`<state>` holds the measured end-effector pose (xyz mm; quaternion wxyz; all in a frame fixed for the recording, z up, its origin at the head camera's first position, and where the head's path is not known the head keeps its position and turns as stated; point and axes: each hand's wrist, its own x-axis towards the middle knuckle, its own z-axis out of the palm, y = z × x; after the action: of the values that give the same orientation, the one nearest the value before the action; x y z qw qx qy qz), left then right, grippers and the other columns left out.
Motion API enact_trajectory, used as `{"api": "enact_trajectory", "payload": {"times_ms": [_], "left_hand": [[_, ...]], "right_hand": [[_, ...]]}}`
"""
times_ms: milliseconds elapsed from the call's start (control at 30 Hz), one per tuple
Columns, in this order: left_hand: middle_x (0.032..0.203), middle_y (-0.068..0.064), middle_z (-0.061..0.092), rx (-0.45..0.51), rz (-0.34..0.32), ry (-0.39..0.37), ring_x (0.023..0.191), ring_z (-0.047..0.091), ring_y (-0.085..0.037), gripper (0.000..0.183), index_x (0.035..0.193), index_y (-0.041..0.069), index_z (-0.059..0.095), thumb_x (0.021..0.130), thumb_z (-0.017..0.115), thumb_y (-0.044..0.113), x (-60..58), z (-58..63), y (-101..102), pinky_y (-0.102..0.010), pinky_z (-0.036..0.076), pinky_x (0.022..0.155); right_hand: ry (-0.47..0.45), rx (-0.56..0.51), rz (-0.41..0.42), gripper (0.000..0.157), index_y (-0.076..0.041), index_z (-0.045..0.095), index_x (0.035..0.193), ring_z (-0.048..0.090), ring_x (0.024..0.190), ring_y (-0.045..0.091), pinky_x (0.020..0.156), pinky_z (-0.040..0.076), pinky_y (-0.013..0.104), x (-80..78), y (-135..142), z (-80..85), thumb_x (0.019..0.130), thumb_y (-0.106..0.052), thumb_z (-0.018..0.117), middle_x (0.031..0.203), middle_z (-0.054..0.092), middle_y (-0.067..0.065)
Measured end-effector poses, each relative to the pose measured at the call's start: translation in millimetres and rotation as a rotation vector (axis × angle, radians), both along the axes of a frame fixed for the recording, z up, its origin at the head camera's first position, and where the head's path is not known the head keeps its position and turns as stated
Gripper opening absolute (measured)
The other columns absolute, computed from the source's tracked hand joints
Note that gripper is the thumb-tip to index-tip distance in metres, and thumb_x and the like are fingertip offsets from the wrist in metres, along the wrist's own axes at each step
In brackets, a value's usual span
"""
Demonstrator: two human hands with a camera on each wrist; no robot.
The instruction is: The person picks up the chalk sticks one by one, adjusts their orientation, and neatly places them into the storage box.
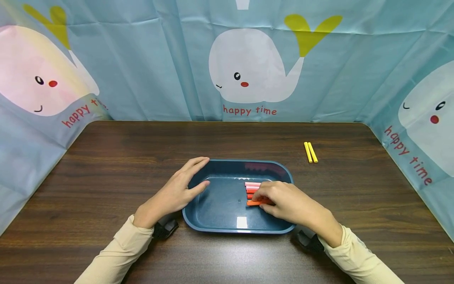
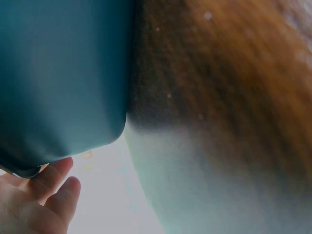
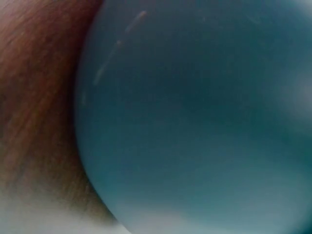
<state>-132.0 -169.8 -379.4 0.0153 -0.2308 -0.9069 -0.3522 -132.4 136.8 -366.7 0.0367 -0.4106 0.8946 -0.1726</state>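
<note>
A dark blue plastic tray (image 1: 220, 228) with a rounded rim sits in front of me. Inside it, toward the right, short coloured sticks lie side by side: pink sticks (image 1: 252, 184) at the back, then red sticks (image 1: 250, 191). My right hand (image 1: 289, 199) reaches over the tray's right part and pinches an orange stick (image 1: 253, 203) at the front of this row; the fingers cover the sticks' right ends. At the left rim rests my left hand (image 1: 177, 191), fingers extended. The left wrist view shows its fingertips (image 2: 66, 195) against the tray's outer wall (image 2: 92, 97).
Two yellow sticks (image 1: 310, 152) lie together on the dark wooden table (image 1: 142, 138), behind and right of the tray. A light blue curtain (image 1: 177, 71) with whale prints hangs along the table's back and sides. The tray's wall (image 3: 195, 122) fills most of the right wrist view.
</note>
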Motion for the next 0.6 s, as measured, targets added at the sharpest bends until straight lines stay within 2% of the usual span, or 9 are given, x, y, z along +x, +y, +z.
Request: {"api": "enact_trajectory", "payload": {"times_ms": [600], "left_hand": [[0.153,-0.011,0.04,0.003,-0.003,0.005,0.141,0.041,-0.031,0.064,0.152,0.006,0.038,0.097,0.066,0.019,-0.2,-0.5,-0.7,-0.055,0.039,0.111]], "right_hand": [[0.034,0.023,0.002,0.015,-0.017,0.076,0.096,0.066,0.084,0.007,0.072,0.056,0.028,0.2,-0.4,-3.5,0.084,-0.009,0.078,0.093,0.07,-0.009]]}}
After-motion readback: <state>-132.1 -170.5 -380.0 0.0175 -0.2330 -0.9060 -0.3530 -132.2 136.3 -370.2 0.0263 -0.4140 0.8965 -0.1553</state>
